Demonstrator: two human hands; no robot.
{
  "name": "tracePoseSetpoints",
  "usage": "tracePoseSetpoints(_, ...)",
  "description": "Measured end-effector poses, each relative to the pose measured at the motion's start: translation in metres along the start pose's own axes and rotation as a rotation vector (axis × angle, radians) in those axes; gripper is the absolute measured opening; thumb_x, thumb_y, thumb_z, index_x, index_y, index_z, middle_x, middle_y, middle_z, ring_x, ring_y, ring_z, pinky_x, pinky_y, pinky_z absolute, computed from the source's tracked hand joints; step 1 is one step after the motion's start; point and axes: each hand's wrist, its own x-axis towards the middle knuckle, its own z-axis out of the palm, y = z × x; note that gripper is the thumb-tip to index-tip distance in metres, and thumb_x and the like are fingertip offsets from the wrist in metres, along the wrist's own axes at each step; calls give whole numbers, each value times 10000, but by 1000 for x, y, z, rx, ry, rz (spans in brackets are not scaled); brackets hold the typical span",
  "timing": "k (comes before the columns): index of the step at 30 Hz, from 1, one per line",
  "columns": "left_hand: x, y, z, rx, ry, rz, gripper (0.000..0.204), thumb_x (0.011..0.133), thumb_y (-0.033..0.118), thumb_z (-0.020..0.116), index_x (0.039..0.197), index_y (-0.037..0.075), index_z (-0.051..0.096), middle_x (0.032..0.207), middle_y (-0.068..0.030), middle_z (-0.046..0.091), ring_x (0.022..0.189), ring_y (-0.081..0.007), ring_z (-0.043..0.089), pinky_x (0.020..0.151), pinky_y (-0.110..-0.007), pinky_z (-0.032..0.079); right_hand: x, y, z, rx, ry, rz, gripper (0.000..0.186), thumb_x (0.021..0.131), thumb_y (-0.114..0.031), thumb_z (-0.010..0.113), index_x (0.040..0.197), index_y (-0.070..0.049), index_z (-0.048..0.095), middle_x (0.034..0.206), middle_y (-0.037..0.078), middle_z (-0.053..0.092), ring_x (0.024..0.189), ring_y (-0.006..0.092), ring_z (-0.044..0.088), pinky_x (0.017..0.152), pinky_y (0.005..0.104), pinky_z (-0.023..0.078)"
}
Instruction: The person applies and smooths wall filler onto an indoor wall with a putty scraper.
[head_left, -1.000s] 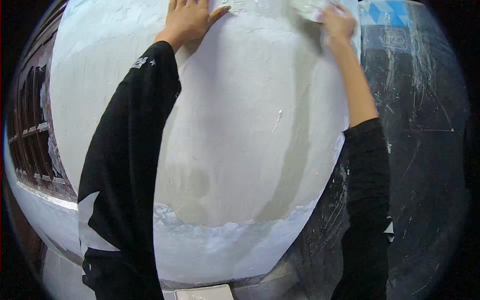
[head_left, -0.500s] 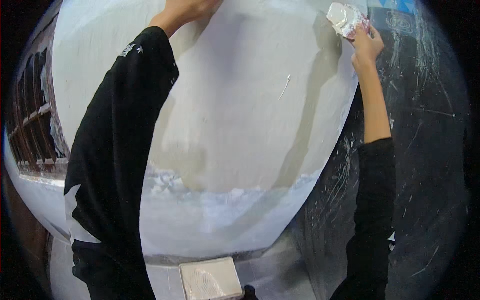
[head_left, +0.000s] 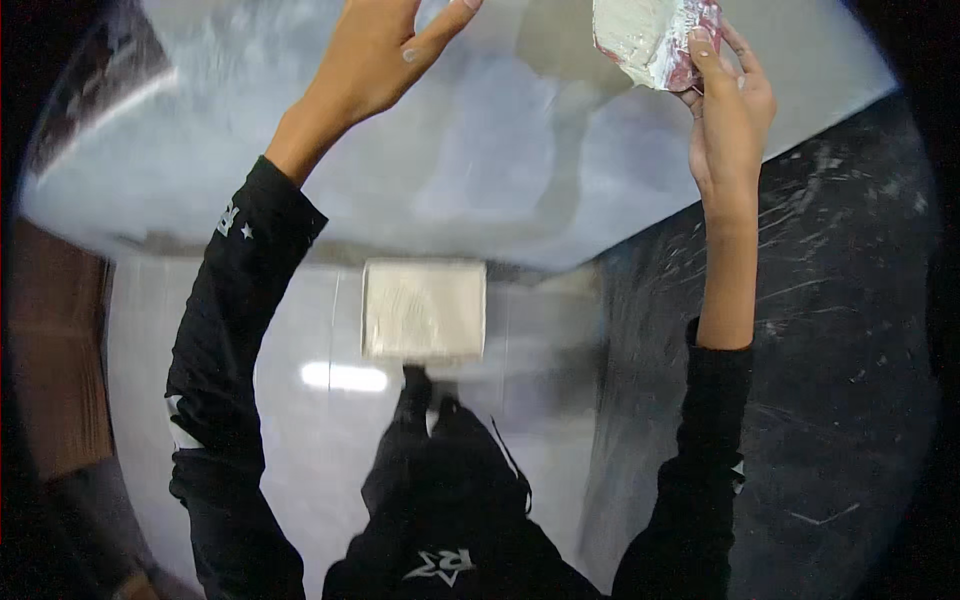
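My right hand (head_left: 735,125) grips a flat reddish scraper (head_left: 686,45), thumb on its face and fingers behind. Thick off-white putty (head_left: 632,35) coats much of the scraper, whose top is cut off by the upper edge of the view. My left hand (head_left: 375,60) is raised at the upper left with its thumb stretched away from the palm. The ends of its other fingers are out of view, and nothing shows in it. Behind both hands is a pale, patchily coated wall (head_left: 480,150). Cream putty (head_left: 424,305) with ridged marks fills a rectangular tub (head_left: 484,310) on the floor.
The tub stands near the wall's foot, just ahead of my feet (head_left: 415,380). A dark, scratched panel (head_left: 830,330) runs along the right. Brown boards (head_left: 55,350) lie at the left, below a dark window opening (head_left: 100,75). The grey tiled floor (head_left: 300,440) reflects a light.
My view has tilted down, bringing the whole tub, my legs and more floor into sight. The scraper has come closer with its putty-coated face showing. My left hand now shows its thumb apart.
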Motion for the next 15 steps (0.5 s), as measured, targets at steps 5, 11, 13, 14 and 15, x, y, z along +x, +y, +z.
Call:
tracePoseSetpoints(5, -161, 6, 10, 1, -132, -368, 575, 979, 255, 590, 1449, -9, 390, 1417, -258, 444, 1352, -392, 400, 1136, -435, 311, -116, 92, 16, 19, -75, 340, 522, 940, -104, 676, 1363, 86, 437, 1123, 157, 657, 942, 170, 656, 784, 328, 560)
tracePoseSetpoints(11, -325, 34, 15, -85, -136, -662, 478, 969, 297, 584, 1362, 35, 516, 1297, -188, 581, 1213, -358, 519, 1052, -417, 387, -246, 150, 33, 46, -61, 688, 501, 959, -98, 653, 1378, 65, 434, 1111, 141, 646, 977, 173, 641, 811, 330, 555)
tracePoseSetpoints(13, -366, 41, 10, -111, -204, -778, 489, 991, 297, 567, 1394, 33, 487, 1345, -190, 557, 1267, -336, 499, 1087, -405, 356, -282, 166, 38, -8, -26, 776, 513, 958, -73, 647, 1397, 48, 412, 1123, 148, 641, 1025, 171, 629, 846, 328, 545)
tracePoseSetpoints(14, -382, 45, 8, -141, -254, -868, 501, 1012, 297, 551, 1426, 30, 458, 1394, -191, 533, 1321, -315, 479, 1123, -393, 325, -299, 172, 41, -21, -26, 799, 513, 958, -73, 647, 1397, 48, 412, 1123, 148, 641, 1025, 171, 629, 846, 328, 545)
tracePoseSetpoints(15, -399, 47, 7, -174, -272, -933, 501, 1008, 282, 564, 1420, 15, 461, 1379, -195, 543, 1322, -308, 480, 1127, -397, 321, -315, 176, 45, -41, 4, 837, 525, 953, -58, 649, 1405, 37, 402, 1129, 148, 640, 1035, 169, 626, 855, 324, 541)
